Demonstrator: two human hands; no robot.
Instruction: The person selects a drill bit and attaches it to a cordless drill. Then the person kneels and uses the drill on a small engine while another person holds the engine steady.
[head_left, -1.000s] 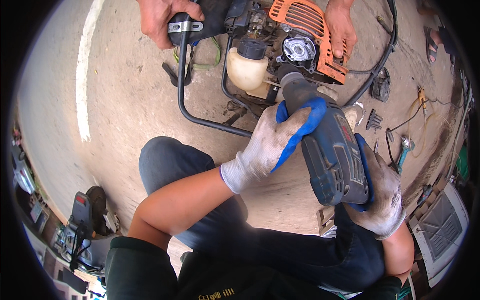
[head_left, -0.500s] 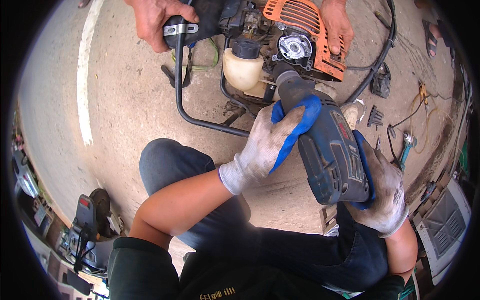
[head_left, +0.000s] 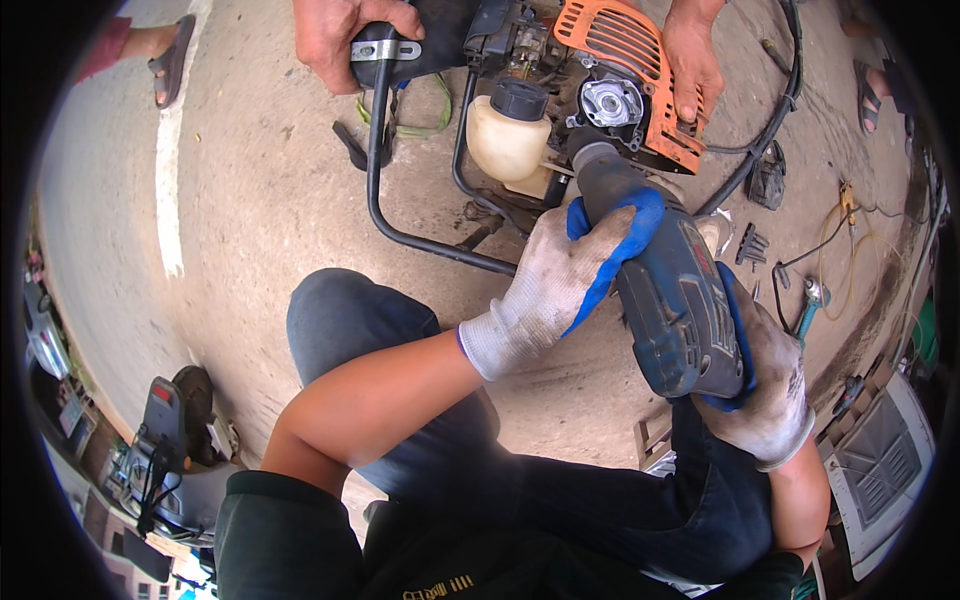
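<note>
Surface: bare concrete floor (head_left: 270, 210), dusty, stained; white painted stripe (head_left: 165, 170) at left. On it: small engine (head_left: 560, 110) w/ orange cover, white tank, black tube frame resting on floor; green strap (head_left: 425, 125) + black bit beside frame; black hose (head_left: 770, 120) curving at right; wrench (head_left: 808, 305), sockets (head_left: 750, 243), loose wires (head_left: 850, 250) near right edge; grey grille panel (head_left: 885, 455) lower right.

The single head view looked steeply down from above the person's own lap, close over both gloved hands, the left hand (head_left: 560, 285) and the right hand (head_left: 765, 385), which filled the middle. It faced forward across the concrete ground (head_left: 260, 200), whose far part bent along the top rim. A dark fisheye border ringed the picture; no second view shared the scene.
</note>
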